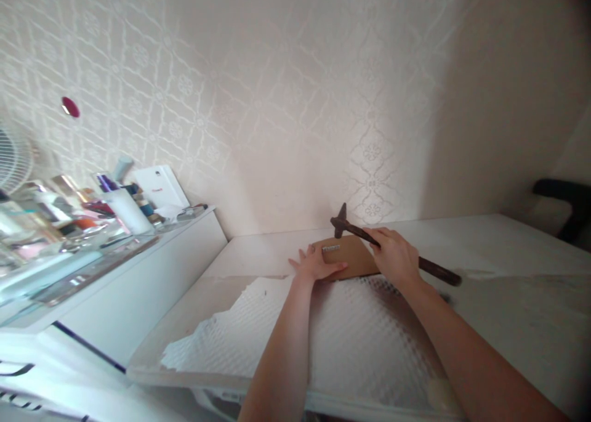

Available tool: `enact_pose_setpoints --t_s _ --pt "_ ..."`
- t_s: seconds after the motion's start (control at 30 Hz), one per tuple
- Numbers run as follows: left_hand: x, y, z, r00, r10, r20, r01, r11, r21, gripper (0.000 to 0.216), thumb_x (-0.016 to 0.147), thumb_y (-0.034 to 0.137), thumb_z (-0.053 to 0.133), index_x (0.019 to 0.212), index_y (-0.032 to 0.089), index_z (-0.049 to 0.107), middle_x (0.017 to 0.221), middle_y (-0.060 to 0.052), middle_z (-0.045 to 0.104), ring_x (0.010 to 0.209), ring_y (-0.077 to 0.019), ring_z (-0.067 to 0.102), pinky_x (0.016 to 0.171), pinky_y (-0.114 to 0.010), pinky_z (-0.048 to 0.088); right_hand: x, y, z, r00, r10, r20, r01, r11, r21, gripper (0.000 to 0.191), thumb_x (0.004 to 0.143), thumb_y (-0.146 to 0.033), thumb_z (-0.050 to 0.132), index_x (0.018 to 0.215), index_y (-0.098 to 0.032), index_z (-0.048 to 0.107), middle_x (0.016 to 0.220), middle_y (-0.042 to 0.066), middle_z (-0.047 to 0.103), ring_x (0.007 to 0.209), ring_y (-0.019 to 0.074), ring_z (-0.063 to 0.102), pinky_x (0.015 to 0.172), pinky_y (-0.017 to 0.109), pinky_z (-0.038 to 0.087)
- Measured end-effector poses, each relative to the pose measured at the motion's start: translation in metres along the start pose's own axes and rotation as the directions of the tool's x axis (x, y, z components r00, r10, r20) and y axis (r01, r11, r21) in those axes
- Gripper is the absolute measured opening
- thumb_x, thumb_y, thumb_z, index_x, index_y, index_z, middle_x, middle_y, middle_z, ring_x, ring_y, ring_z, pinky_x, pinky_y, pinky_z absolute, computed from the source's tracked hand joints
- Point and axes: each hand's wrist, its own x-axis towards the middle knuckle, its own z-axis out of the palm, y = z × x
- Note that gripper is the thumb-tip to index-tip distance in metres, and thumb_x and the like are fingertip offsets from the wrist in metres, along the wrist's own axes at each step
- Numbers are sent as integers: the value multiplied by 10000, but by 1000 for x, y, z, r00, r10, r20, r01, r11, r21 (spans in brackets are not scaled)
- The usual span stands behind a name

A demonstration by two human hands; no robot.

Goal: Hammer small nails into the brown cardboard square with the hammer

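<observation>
My right hand [396,255] is wrapped round the dark handle of a hammer [360,231]. The hammer's head is raised above a brown board [353,259], near the wall. Fingers spread, my left hand [317,263] lies flat on the left part of that board. A small pale strip with dark marks [331,248] sits on the board just beyond my left fingers. Under and in front of the board is a white textured sheet [351,323] with a ragged left edge.
On the left, a white cabinet [138,292] carries several bottles, a white box [161,186] and other small items. A fan [12,157] stands at the far left. The patterned wall [295,101] rises behind the table [498,305]. At the right edge is a black curved object [566,194].
</observation>
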Motion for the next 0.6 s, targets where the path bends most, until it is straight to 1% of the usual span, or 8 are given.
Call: enact_pose_setpoints --t_s 0.1,0.17,0.27,0.33,0.43,0.53,0.6 --pt "-1 0 -1 1000 -1 -2 1 1000 -14 1159 614 922 483 1569 370 126 1660 -61 112 1487 -445 68 1118 -724 90 0 0 -1 999 -9 54 10 1000 -21 435 870 -51 501 1200 -272 678 1129 35 700 985 194 626 708 279 472" --pt "-1 1 -1 1000 4 -3 -4 1000 -17 1143 623 915 484 1567 402 95 1660 -46 115 1484 -450 76 1114 -728 94 0 0 -1 999 5 46 -4 1000 -21 427 873 -60 508 1200 -277 678 1137 36 698 984 197 627 709 282 471" --pt "-2 1 -1 1000 12 -4 -12 1000 -20 1075 631 899 499 1546 442 167 1657 -21 150 1477 -466 92 1111 -732 91 1 -1 -1 999 39 -13 -39 999 -2 410 900 -99 503 1236 -274 660 1170 37 689 999 202 624 720 291 474" --pt "-2 1 -2 1000 10 -4 -10 1000 -26 1056 627 896 509 1534 445 210 1654 -16 167 1474 -472 100 1112 -733 87 1 -2 -1 999 36 -29 -36 999 7 402 910 -109 495 1244 -265 655 1173 38 689 1005 207 623 724 297 477" --pt "-3 1 -2 1000 2 -7 -2 999 -33 1060 622 897 514 1531 438 222 1653 -21 166 1473 -473 107 1114 -729 87 -1 -6 0 1000 7 -15 -7 1000 12 416 900 -77 477 1222 -261 666 1164 35 694 999 201 621 725 292 477" --pt "-3 1 -2 1000 1 -13 -2 999 -37 1038 630 888 514 1524 445 229 1654 -3 159 1479 -458 105 1118 -725 92 -3 -12 2 1000 -14 1 14 1000 16 469 874 -27 445 1214 -257 672 1158 36 699 989 191 621 725 283 481" --pt "-3 2 -1 1000 -7 -14 6 999 -34 1068 630 886 512 1538 409 213 1656 -12 147 1486 -439 92 1131 -710 94 -4 -17 4 999 -36 0 36 999 25 488 863 -14 435 1221 -249 671 1163 38 700 991 190 619 735 281 488"
